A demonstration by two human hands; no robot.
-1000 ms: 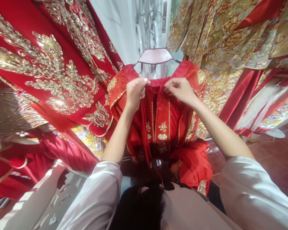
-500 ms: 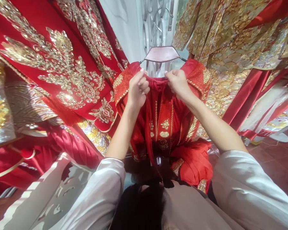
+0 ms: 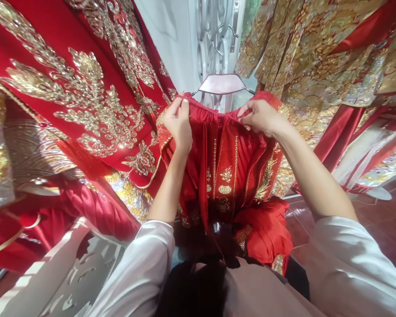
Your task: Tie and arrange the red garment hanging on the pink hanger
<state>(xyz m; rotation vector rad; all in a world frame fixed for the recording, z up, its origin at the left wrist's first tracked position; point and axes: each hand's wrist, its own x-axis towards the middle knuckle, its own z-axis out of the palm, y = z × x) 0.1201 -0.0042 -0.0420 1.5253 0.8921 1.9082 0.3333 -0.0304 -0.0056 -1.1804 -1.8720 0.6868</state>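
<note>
In front of me a red garment (image 3: 225, 165) with gold embroidery and bead-like trim hangs on a hanger (image 3: 223, 84) with a pale centre piece and a metal hook. My left hand (image 3: 178, 123) is closed on the garment's gathered top edge at the left shoulder side. On the other side, my right hand (image 3: 263, 117) pinches the same edge between thumb and fingers. The edge is stretched between both hands, just below the hanger. Bright red fabric (image 3: 267, 226) bunches at the lower right of the garment.
A large red garment with gold sequins (image 3: 99, 103) hangs at the left. Gold patterned garments (image 3: 303, 83) hang at the right. A white cut-out panel (image 3: 82, 268) stands at the lower left, and white scrollwork (image 3: 211, 39) rises behind the hanger. Reddish floor tiles (image 3: 372, 220) show at the right.
My hands have moved apart along the top edge, left hand leftward and right hand rightward, spreading the gathered fabric. The hanger and garment top sit slightly lower in view.
</note>
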